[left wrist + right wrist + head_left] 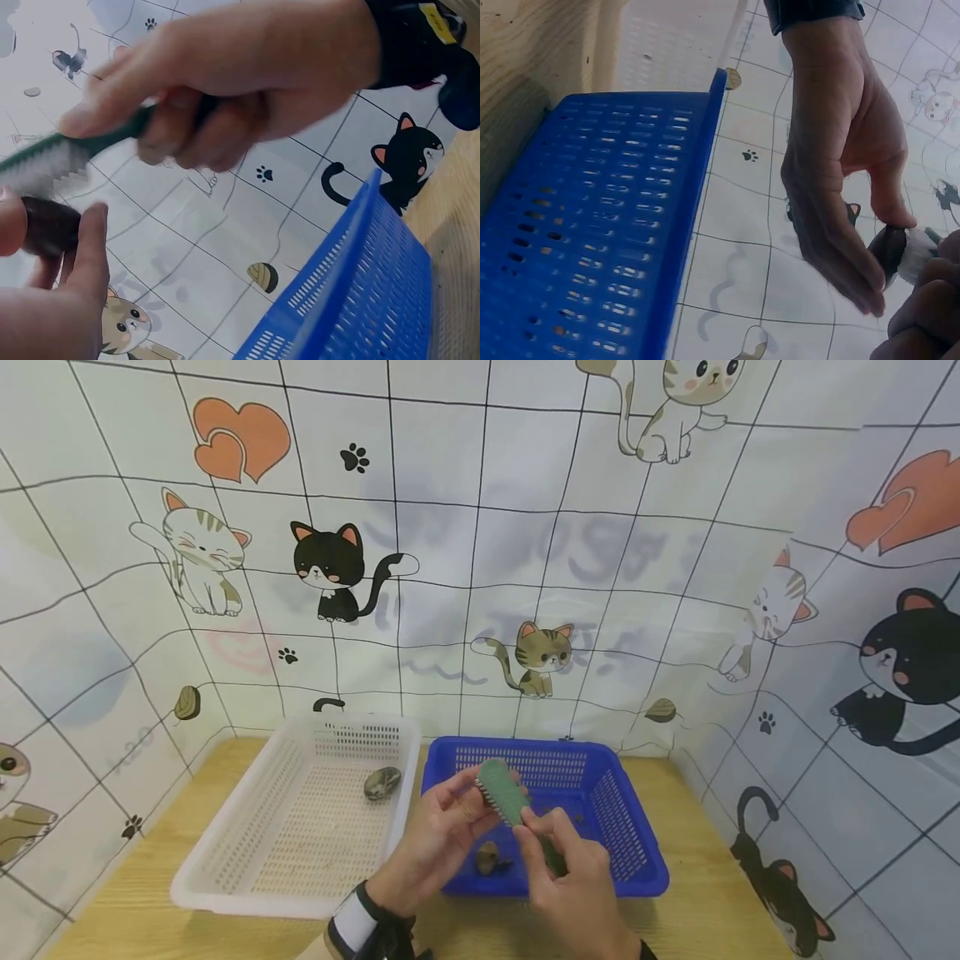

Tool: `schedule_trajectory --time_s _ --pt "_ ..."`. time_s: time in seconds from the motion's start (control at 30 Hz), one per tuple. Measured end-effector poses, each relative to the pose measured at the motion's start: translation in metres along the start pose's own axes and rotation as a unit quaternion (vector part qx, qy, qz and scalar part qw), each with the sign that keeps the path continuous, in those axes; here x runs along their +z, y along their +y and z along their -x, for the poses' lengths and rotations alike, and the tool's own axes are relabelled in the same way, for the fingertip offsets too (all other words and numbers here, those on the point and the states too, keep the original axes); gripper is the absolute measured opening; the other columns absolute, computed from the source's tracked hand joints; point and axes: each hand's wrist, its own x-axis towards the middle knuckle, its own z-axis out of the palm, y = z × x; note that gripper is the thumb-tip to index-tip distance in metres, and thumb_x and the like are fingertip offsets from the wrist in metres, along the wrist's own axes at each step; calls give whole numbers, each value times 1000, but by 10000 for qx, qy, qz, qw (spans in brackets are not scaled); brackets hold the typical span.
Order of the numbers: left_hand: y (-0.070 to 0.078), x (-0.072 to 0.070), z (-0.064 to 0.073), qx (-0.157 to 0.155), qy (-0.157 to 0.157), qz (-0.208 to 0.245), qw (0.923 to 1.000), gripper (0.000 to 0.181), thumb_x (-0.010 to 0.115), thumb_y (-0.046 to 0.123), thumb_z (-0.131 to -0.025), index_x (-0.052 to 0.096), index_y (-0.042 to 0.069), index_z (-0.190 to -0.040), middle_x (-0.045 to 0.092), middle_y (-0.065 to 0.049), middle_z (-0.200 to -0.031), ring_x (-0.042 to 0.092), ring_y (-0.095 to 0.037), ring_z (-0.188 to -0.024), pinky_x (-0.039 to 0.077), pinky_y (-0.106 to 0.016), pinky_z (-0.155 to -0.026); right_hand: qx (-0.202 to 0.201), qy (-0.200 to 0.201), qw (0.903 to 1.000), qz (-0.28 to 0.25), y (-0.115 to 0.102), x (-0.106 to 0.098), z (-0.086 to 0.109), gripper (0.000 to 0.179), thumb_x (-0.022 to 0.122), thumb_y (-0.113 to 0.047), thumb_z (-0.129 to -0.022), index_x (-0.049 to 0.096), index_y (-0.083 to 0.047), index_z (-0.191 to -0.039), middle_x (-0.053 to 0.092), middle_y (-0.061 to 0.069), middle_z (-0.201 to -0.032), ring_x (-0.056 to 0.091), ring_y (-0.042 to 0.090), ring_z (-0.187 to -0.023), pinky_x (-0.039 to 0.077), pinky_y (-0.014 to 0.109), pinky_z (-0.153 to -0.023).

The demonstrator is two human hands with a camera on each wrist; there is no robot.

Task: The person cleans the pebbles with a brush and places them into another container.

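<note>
My right hand grips the handle of a green brush with pale bristles, the thumb lying along its neck. A small dark rounded object, shell-like, is pinched between the thumb and fingers of my left hand. In the left wrist view the bristles are right against the top of that object. The head view hides it behind the brush and fingers. Both hands are above the front of a blue plastic basket, where a brown shell-like piece lies.
To the left stands a white perforated basket with one mottled shell-like piece near its right wall. Both baskets sit on a wooden tabletop. Behind and beside them hangs a cat-printed sheet. My left wrist wears a band.
</note>
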Motion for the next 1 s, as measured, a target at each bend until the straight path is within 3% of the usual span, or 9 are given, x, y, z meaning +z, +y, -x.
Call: schedule_trajectory --time_s 0.2,0.3,0.33,0.5,0.6,0.67,0.87,0.9,1.0 --pt "2 -8 0 -25 -305 -376 9988 60 64 22 -122 47 -5 -173 77 0 -151 74 -17 -146 60 -35 -126 -91 -27 9998 173 2 2 -14 25 84 13 -97 69 -6 -106 56 -7 -60 29 -16 -59 28 1 -49" --pt "7 -12 1 135 -360 -455 9982 61 66 22 -121 47 -4 -172 73 -1 -154 72 -18 -146 60 -38 -127 165 -11 9997 194 6 -1 -19 25 81 13 -100 68 -8 -105 68 -5 -63 38 -14 -54 25 0 -50" --pt "8 -12 1 171 -365 -459 9981 59 67 21 -121 49 -3 -172 73 -2 -155 71 -18 -146 60 -38 -127 251 0 9995 187 8 -3 -20 25 81 13 -101 68 -8 -105 75 -2 -68 50 -11 -55 26 0 -49" --pt "17 -7 2 115 -138 -313 9993 53 71 18 -119 56 3 -167 68 -5 -158 69 -20 -147 58 -37 -129 873 56 9961 -91 14 -15 -15 19 77 11 -105 69 -6 -108 89 18 -97 53 -10 -54 29 5 -43" --pt "21 -4 2 37 40 -179 9998 53 71 14 -118 54 3 -167 65 -8 -158 70 -22 -147 57 -36 -130 1268 186 9909 -423 15 -20 -10 15 74 11 -108 69 -3 -109 88 26 -110 44 -12 -51 32 10 -37" --pt "23 -2 2 -7 121 -113 9999 54 71 11 -117 52 2 -167 64 -11 -158 70 -22 -146 57 -35 -130 1496 264 9865 -614 15 -22 -8 13 73 10 -109 68 -2 -108 87 29 -117 49 -11 -51 35 13 -35" --pt "23 -3 1 -152 386 -76 9991 58 73 9 -115 48 1 -168 67 -14 -154 72 -21 -144 59 -32 -128 1951 355 9758 -919 11 -22 -7 9 72 7 -111 68 -1 -110 88 23 -112 46 -8 -46 38 18 -34" --pt "22 -3 1 -173 451 -122 9988 59 74 8 -115 49 1 -168 67 -14 -153 73 -21 -143 60 -32 -126 1989 363 9746 -964 11 -21 -6 8 71 6 -112 68 -1 -111 88 21 -104 44 -8 -46 36 17 -34" --pt "19 -4 0 -247 620 -467 9967 62 77 7 -113 51 -1 -168 68 -13 -147 74 -21 -138 63 -31 -122 1969 467 9743 -987 7 -18 -4 10 71 9 -110 68 0 -111 88 24 -108 46 -8 -49 34 15 -35"
